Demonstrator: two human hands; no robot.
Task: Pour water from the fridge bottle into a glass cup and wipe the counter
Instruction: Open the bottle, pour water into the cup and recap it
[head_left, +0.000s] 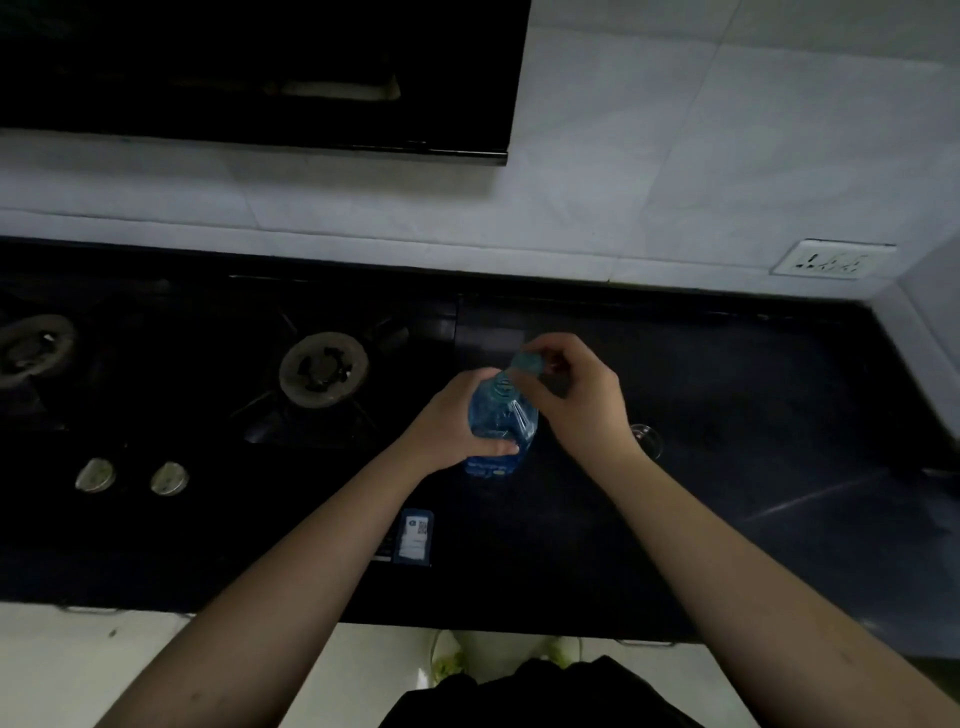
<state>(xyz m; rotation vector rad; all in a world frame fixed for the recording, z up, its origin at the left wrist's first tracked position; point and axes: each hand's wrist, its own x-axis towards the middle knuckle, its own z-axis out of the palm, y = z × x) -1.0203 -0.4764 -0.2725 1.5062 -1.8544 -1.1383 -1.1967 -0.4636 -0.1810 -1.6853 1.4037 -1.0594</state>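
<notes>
Uncapping: left hand (451, 422) wrapped round bottle (500, 426) on counter (727, 395), right hand (566, 384) fingers pinching cap (525, 361) just off neck. Keep bottle upright, don't squeeze. Glass cup (647, 439) near, right.

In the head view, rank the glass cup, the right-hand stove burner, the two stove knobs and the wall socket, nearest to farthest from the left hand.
From the left hand:
1. Right-hand stove burner, to its left.
2. Glass cup, right, behind the other forearm.
3. Stove knobs, far left front.
4. Wall socket, far right on the wall.
</notes>
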